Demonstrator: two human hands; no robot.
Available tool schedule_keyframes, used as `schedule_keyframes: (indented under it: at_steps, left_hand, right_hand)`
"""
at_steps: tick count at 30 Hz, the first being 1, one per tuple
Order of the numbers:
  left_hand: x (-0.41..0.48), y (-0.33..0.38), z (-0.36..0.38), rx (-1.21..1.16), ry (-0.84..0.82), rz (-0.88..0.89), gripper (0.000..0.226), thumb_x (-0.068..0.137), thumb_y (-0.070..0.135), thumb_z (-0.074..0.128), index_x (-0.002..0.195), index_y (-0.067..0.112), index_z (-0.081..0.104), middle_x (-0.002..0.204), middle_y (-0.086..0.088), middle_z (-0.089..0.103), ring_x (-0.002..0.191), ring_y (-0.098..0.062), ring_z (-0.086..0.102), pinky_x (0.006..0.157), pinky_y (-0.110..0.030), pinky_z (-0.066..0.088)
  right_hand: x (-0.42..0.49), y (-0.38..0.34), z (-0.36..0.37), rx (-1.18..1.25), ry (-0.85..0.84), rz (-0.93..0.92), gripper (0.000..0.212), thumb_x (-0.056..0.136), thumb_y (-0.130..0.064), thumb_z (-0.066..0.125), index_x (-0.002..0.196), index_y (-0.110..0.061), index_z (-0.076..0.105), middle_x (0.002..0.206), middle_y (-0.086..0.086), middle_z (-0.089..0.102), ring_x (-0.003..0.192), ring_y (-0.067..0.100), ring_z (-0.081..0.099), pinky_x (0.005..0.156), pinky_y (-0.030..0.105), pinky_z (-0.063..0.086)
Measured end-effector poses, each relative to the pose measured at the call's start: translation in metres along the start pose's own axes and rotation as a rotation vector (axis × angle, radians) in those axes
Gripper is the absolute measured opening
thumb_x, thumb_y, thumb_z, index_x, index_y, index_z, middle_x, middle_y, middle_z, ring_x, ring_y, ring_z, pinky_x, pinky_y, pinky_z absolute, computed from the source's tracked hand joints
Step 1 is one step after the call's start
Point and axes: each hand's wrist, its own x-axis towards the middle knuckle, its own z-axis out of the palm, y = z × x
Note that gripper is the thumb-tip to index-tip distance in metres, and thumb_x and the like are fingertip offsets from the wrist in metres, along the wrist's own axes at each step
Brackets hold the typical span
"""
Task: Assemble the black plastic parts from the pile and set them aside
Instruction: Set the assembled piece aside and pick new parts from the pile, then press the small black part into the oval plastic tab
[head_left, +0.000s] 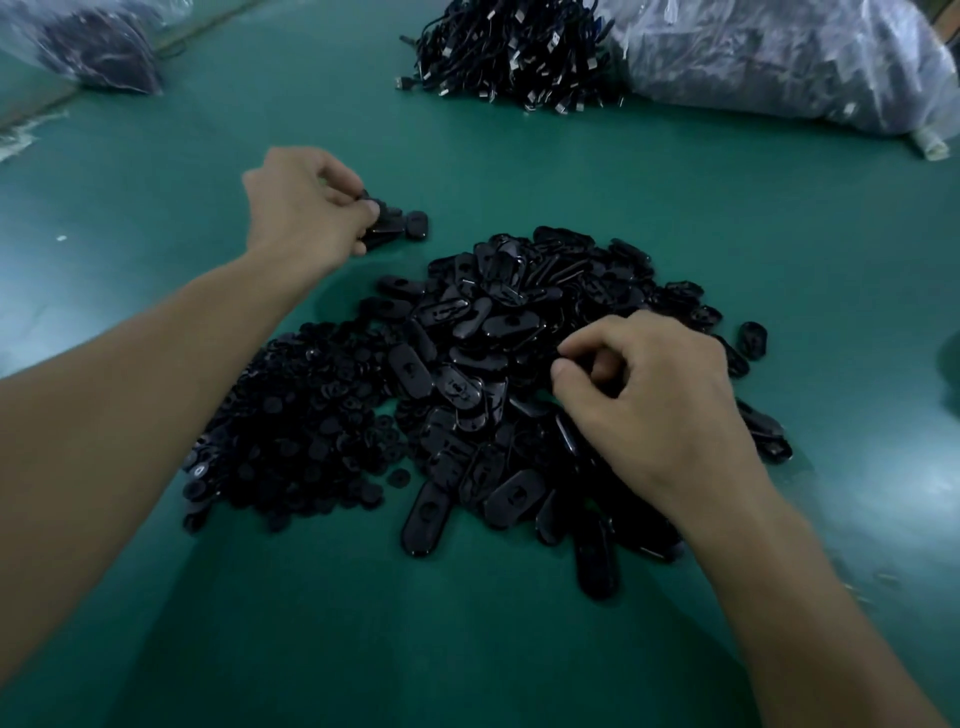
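While the left hand (306, 202) reaches to the small finished group (397, 226) at upper left, fingers closed on a part there, the right hand (649, 395) pinches, probably, an oval shell from the central pile (498, 364).

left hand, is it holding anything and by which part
The left hand pinches a black plastic part at its near end, at the small set-aside group; the exact grip is hidden.

A green counter (519, 171) carries 2 clear plastic bags of dark goods, one at the far left (88, 44) and a larger one at the far right (779, 57). A tangled heap of black USB cables (509, 57) lies touching the right bag.
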Motion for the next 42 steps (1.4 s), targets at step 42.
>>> schedule_keyframes:
  at_steps: [42]
  left_hand:
    - [-0.122,0.052,-0.027,-0.365,-0.809,-0.154,0.035,0.090,0.053,0.060,0.074,0.027,0.075,0.073,-0.010,0.075,0.031,-0.005,0.040,0.032,-0.011,0.028]
  right_hand:
    - [-0.008,-0.023,0.007,0.247,0.110,-0.139,0.017,0.103,-0.028,0.054,0.090,-0.021,0.062,0.066,-0.011,0.062,0.065,0.010,0.063,0.053,0.031,0.045]
